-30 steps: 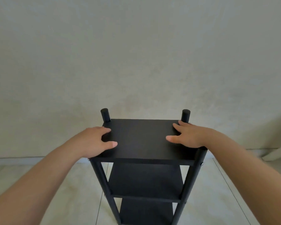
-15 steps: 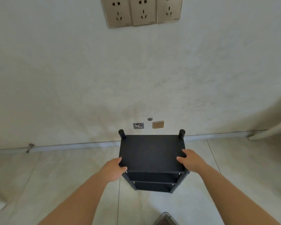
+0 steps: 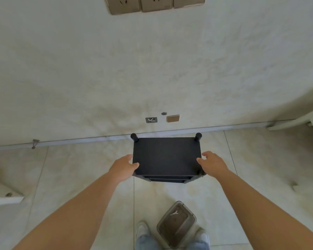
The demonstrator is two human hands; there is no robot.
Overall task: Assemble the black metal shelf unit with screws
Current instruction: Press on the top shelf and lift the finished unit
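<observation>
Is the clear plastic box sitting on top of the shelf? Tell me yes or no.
No, the clear plastic box lies on the floor tiles between the person's shoes, nearer the camera than the black shelf unit.

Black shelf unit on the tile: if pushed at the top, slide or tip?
Probably tips first: the shelf unit looks tall and narrow, tiers stacked under a small top. Likely stiff, being metal posts and panels. Left hand and right hand at its top edges could steady it.
</observation>
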